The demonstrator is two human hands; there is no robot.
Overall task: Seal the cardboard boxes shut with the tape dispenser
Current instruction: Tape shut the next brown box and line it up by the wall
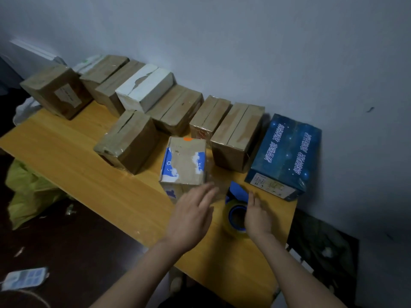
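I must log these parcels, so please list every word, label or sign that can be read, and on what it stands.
Nothing can be quoted with certainty.
Dark blue starry box: white Chinese characters, printed twice, too blurred.
White label on its end: too small.
Blue-and-white cardboard box: recycling sign, no legible words.
Paper label on the leftmost brown box: blurred.

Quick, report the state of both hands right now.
Left hand: open, fingers straight, holding nothing, near the blue-patched box.
Right hand: open, straight fingers resting against the tape dispenser.
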